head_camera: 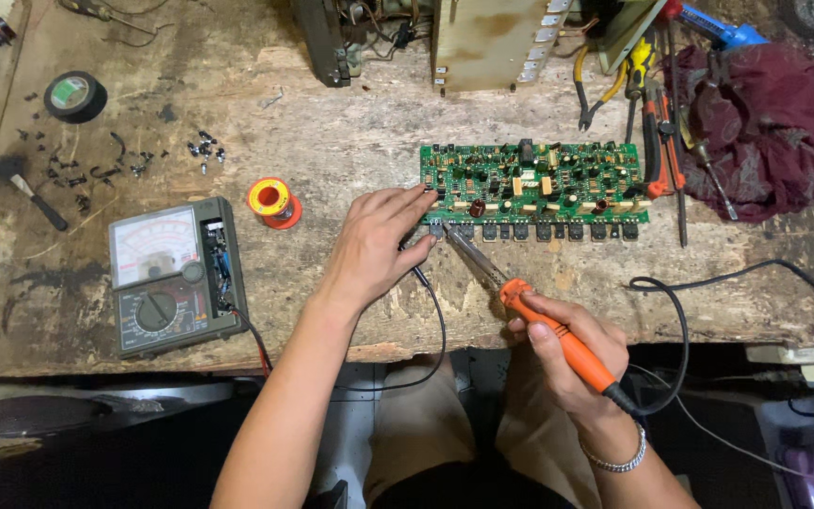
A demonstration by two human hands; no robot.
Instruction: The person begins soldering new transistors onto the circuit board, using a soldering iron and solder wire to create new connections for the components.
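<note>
- Right hand closed around the orange handle of a soldering iron, pen-like grip, thumb on top; metal tip angled up-left to the near left corner of the green circuit board.
- Iron's black cord loops off the handle end to the right, over the table edge; likely left slack so it doesn't pull on the tip.
- Left hand lies palm down, fingers part spread, fingertips pressing the board's left edge; looks like it steadies the board. Not wrapped around anything; something thin may be pinched under it, cannot tell.
- Board lies flat mid-table, component side up, row of black parts along the near edge, right where the iron tip meets it.
- Thin black lead runs from under the left hand down over the table edge.
- Analog multimeter left of the left arm, case open, a red wire coming off it.
- Solder spool with red rim between meter and board, within easy reach.
- Black tape roll far left; loose screws scattered near it.
- Pliers and screwdrivers just right of the board, beside a dark red cloth.
- Metal chassis at the far table edge.
</note>
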